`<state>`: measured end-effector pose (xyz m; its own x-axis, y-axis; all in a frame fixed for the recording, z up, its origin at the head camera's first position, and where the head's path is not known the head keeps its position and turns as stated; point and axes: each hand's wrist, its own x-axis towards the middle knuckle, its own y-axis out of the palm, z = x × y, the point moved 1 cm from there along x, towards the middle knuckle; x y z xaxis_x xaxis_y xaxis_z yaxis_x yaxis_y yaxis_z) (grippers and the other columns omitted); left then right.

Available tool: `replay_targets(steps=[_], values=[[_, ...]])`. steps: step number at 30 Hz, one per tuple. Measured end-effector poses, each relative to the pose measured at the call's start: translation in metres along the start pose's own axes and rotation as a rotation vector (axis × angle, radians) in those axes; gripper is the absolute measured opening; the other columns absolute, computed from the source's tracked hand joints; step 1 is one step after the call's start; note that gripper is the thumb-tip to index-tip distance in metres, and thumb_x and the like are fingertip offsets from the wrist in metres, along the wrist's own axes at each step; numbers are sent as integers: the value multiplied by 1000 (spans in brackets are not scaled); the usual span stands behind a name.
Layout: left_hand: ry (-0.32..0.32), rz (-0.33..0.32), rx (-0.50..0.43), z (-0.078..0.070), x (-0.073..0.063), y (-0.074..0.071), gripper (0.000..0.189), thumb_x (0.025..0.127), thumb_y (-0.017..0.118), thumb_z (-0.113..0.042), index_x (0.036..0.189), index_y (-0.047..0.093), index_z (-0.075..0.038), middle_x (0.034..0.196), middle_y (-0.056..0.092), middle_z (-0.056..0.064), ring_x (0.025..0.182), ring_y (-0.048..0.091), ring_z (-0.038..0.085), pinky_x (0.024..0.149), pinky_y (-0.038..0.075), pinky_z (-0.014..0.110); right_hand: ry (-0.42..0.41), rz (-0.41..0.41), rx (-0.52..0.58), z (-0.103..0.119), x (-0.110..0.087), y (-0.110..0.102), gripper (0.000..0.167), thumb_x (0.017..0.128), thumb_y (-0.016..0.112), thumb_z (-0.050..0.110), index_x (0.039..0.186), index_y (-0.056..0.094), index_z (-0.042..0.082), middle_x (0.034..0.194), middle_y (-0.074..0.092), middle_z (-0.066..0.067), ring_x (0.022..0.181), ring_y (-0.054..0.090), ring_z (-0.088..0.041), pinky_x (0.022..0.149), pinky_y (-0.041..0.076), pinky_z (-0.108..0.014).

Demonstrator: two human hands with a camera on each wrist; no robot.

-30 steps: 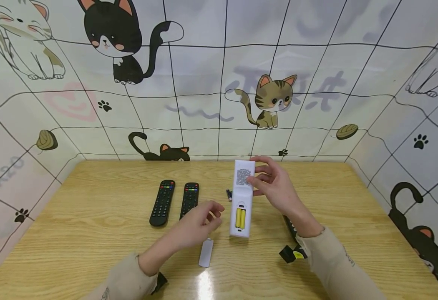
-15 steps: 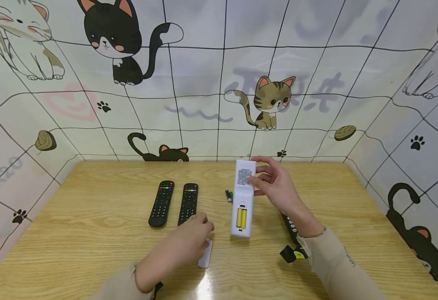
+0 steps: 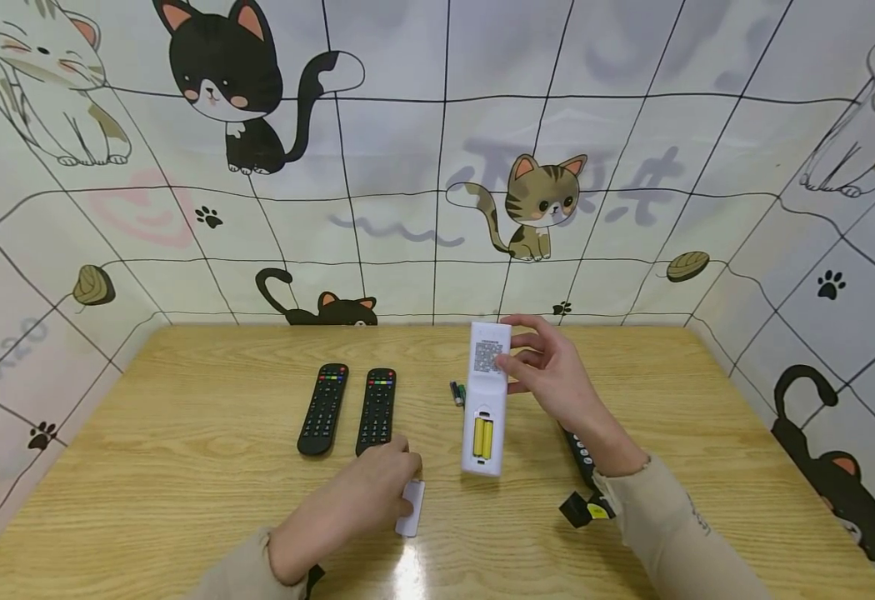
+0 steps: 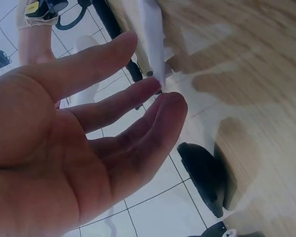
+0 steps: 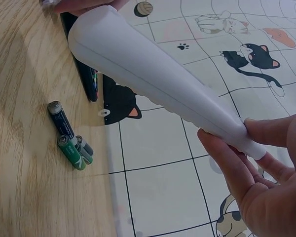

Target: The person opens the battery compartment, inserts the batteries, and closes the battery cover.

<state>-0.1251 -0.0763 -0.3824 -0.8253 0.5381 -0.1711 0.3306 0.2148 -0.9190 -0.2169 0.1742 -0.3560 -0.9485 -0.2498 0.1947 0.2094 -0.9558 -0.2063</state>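
Note:
A white remote control (image 3: pixel 486 393) stands nearly upright, its back towards the head camera. Two yellow batteries (image 3: pixel 482 437) fill its uncovered compartment. My right hand (image 3: pixel 553 379) pinches its upper end between thumb and fingers. My left hand (image 3: pixel 377 483) is at the loose white battery cover (image 3: pixel 411 521), which lies on the table. In the left wrist view, the index fingertip touches one end of a thin white strip, seemingly the cover (image 4: pixel 154 39), while the thumb stands apart from the index finger. The head view puts the thumb against the cover's edge.
Two black remotes (image 3: pixel 322 410) lie on the wooden table (image 3: pixel 182 467) left of the white one. Several loose batteries (image 5: pixel 71 150) lie behind it. Another black remote (image 3: pixel 580 454) is partly hidden beneath the right forearm. A cat-print sheet (image 3: pixel 407 167) backs the table.
My left hand has moved down and slightly left from beside the white remote to the battery cover. The right hand keeps the white remote nearly still.

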Motion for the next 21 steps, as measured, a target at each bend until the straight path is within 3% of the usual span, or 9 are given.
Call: replay_targets(steps=[13,21], values=[[-20,23,-66,5,5,7,25,82,87,-9,100,71,-9,89,61,0,76,54,10,64,49,26,3,2,0,-1,0,0,52,97,68,-1,145,48,4,118,61,-25,92,67,-30,71,62,-44],[-1,17,-164,7,6,9,25,82,85,-4,100,68,-12,85,55,-4,73,50,9,60,47,24,3,8,-1,-2,0,1,51,98,68,-1,145,48,4,119,61,-25,93,67,-30,72,62,-46]])
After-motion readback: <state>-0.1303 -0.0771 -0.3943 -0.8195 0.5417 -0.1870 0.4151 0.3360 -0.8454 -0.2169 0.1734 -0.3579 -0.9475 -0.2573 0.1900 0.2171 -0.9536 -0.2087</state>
